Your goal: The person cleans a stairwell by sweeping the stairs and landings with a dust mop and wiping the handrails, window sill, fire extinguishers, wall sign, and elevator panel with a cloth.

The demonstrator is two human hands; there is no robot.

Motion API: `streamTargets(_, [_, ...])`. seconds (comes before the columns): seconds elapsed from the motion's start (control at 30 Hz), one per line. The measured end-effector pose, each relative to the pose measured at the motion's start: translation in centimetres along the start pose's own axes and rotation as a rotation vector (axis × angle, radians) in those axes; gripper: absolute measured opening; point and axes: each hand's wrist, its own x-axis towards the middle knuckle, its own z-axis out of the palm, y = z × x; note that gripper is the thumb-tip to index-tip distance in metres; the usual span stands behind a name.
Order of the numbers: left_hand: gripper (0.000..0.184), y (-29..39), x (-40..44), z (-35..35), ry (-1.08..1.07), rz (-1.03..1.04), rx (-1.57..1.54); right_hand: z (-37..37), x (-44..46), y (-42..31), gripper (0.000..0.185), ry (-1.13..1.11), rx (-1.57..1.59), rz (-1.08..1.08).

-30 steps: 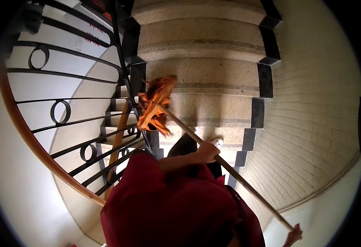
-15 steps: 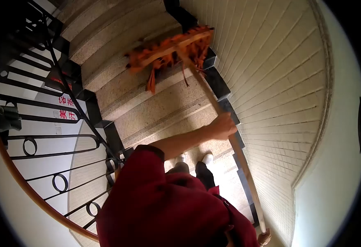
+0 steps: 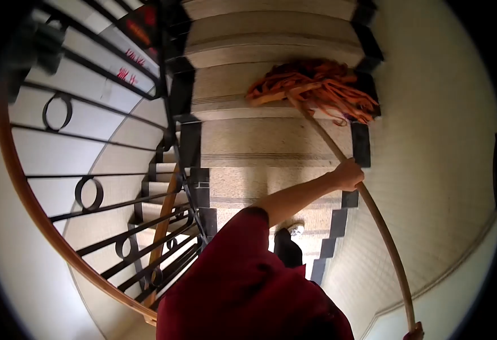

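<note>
Standing on speckled stone stairs (image 3: 276, 136) beside the wall (image 3: 424, 130); could misstep through overreaching. Holding an orange strip mop (image 3: 322, 90), laid across a tread (image 3: 220, 82) ahead; could snag strands (image 3: 350, 102) on black edging (image 3: 361, 146) by tugging. Clenching the shaft (image 3: 382, 226) midway with the left hand (image 3: 347, 174), apparently the end with the cropped right hand (image 3: 414, 332).

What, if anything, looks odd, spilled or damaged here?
The wooden mop handle looks bowed rather than straight where it runs past the left hand, possibly just lens distortion. No spill or breakage shows on the stairs.
</note>
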Motion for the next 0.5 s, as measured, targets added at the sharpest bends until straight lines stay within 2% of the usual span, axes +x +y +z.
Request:
streamTargets(0.07, [0.007,-3.3,-3.8,-2.4,0.118,-0.187,0.067,4.1,6.8,3.2,0.023,0.332,-0.400,-0.043])
streamTargets(0.1, [0.007,-4.3,-5.8,-3.0,0.167,-0.270,0.101,2.3,11.3,2.7,0.035,0.237,0.009,0.020])
streamTargets(0.13, [0.005,-5.7,-8.0,-4.2,0.223,-0.348,0.225,-0.4,14.4,0.4,0.038,0.308,0.203,0.007])
streamTargets(0.17, [0.006,-7.5,-10.6,-5.3,0.328,-0.440,0.201,-7.3,15.3,-4.9,0.038,0.303,0.017,0.082])
streamTargets(0.2, [0.006,-9.4,-12.6,-6.5,0.227,-0.592,0.184,-6.9,19.2,-5.0,0.042,0.599,-0.096,-0.167])
streamTargets(0.23, [0.006,-11.1,-14.7,-6.7,0.505,-0.606,0.135,-8.8,22.2,-7.0,0.041,0.707,-0.032,-0.136])
streamTargets(0.27, [0.008,-12.3,-16.6,-7.3,0.782,-0.604,0.090,-15.0,20.8,-11.8,0.035,0.950,-0.062,-0.216])
streamTargets(0.33, [0.009,-11.4,-19.4,-10.9,0.781,-0.733,0.158,-19.9,22.3,-15.5,0.028,1.103,0.089,-0.308])
streamTargets(0.4, [0.010,-11.4,-19.5,-9.2,0.931,-0.683,0.196,-21.6,22.1,-14.1,0.029,1.286,0.060,-0.440])
streamTargets(0.47, [0.013,-8.3,-19.1,-7.4,0.867,-0.679,0.176,-18.5,22.6,-10.3,0.030,1.387,-0.004,-0.434])
streamTargets(0.5, [0.013,-6.3,-19.0,-6.4,0.834,-0.658,0.116,-16.5,22.0,-8.2,0.030,1.336,-0.004,-0.417])
